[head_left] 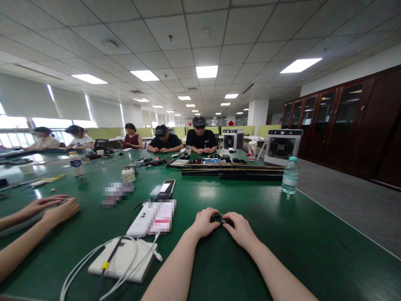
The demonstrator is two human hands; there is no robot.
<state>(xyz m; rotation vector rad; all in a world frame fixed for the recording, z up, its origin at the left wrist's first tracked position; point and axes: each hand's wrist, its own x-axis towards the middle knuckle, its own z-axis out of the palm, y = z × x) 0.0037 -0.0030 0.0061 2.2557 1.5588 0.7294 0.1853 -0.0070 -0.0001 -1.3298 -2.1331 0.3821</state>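
The left hand [204,223] and right hand [240,229] pinch a small black thing [223,219] between them, low at the green table [282,251]. It is not let go yet; I can't tell which bits are done or left. A water bottle [290,179] stands well apart, to the right.

A water bottle [290,176] stands behind-right of the handheld device [221,218].
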